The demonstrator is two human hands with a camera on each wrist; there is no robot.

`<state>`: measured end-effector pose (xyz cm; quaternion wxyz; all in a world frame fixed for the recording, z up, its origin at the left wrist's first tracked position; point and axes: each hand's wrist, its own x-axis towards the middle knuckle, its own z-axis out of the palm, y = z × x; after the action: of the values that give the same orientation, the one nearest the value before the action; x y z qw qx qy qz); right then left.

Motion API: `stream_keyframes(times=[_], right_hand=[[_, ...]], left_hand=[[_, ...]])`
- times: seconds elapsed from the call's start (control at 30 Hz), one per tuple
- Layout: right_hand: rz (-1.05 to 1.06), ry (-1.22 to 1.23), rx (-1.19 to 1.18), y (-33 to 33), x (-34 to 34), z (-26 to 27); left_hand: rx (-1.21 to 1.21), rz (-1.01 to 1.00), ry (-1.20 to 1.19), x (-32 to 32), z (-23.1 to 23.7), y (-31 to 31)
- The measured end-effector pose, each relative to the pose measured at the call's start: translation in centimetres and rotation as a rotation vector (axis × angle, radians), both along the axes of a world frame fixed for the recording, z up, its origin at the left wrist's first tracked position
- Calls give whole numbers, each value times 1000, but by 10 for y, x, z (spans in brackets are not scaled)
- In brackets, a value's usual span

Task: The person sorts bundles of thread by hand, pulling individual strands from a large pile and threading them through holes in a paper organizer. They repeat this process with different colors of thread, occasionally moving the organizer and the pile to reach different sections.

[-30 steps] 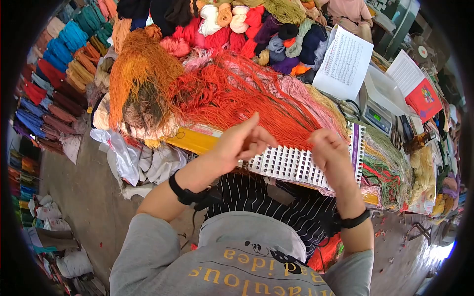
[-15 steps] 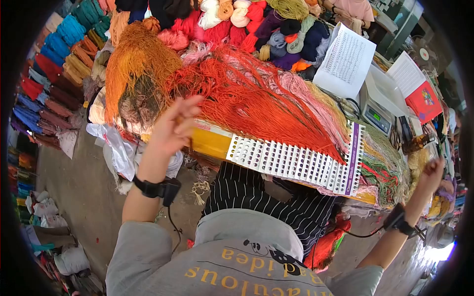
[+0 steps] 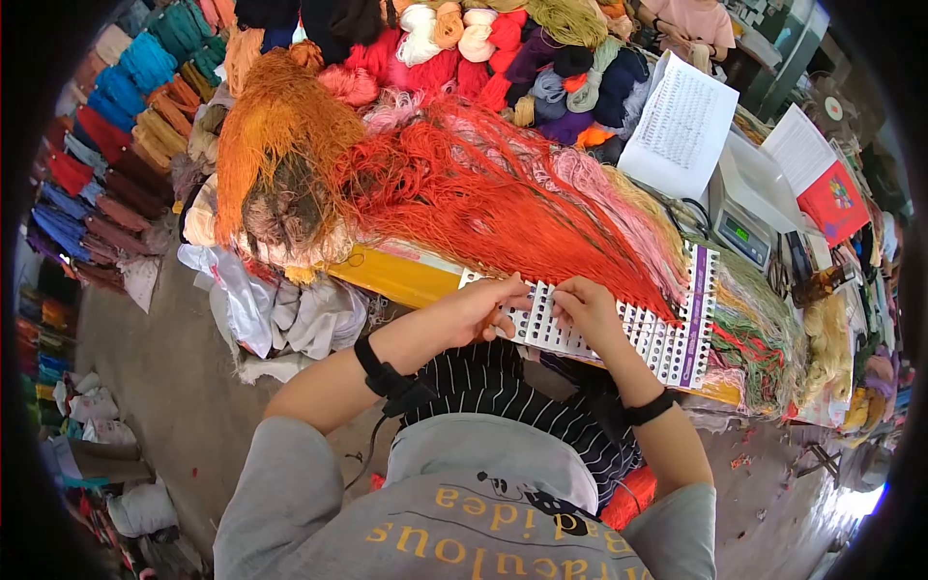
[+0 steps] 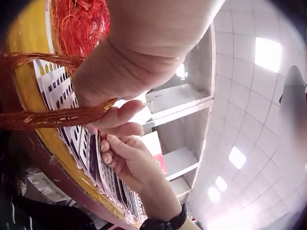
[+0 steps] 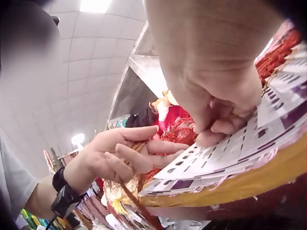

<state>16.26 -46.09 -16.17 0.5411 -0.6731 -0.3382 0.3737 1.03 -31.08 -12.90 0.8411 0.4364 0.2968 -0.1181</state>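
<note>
Rust-coloured thread is hanging in two bunched lengths from one person's left hand, whose lower fingers are curling around it while the upper ones are reaching out towards the white cards. Two hands are working just beside each other; the right hand is keeping its fingers narrow, pinching at the card edge. Those punched cards are overlapping in one long row, too many for me to count, along the yellow front of the surface. Red thread is spreading behind them, just beyond the fingers. One purple strip is marking the end card, its lettering being too small to read. One scale, one printed sheet and one red booklet are lying farther back. "Bad idea" is showing on the grey shirt, with "raculous" nearby.
</note>
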Motion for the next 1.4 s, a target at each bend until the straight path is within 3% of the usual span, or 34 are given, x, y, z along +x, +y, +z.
stream_keyframes(times=[0.23, 0.57, 0.63, 0.7, 0.73, 0.77, 0.8, 0.83, 1.0, 1.07, 1.33, 1.4], right_hand=[[-130, 6, -61, 9, 1, -3], [-93, 6, -147, 11, 5, 1], [-66, -37, -103, 10, 5, -6], [-59, -95, -138, 7, 5, -5], [-31, -151, -171, 7, 4, -4], [-26, -118, -159, 7, 3, 0], [-40, -111, -157, 6, 4, 2], [-29, -133, -173, 6, 3, 3], [-22, -141, -186, 7, 1, 4], [-24, -158, -197, 7, 1, 5], [-28, -210, -207, 6, 1, 1], [-30, -213, -213, 7, 1, 3]], left_hand=[[309, 36, -70, 28, -17, -2], [403, -98, -65, 46, -25, 3], [657, -131, 15, 44, -26, 6], [599, -7, -85, 34, -14, 12], [568, -50, -26, 26, 18, 20], [159, 18, -117, 21, 12, 40], [-117, -67, -242, 13, 16, 60], [-267, 25, -286, 9, 31, 64], [-216, 159, -483, 0, 52, 58], [131, 179, -456, 3, 49, 51], [673, 182, -480, 11, 42, 43], [857, 245, -620, 16, 29, 40]])
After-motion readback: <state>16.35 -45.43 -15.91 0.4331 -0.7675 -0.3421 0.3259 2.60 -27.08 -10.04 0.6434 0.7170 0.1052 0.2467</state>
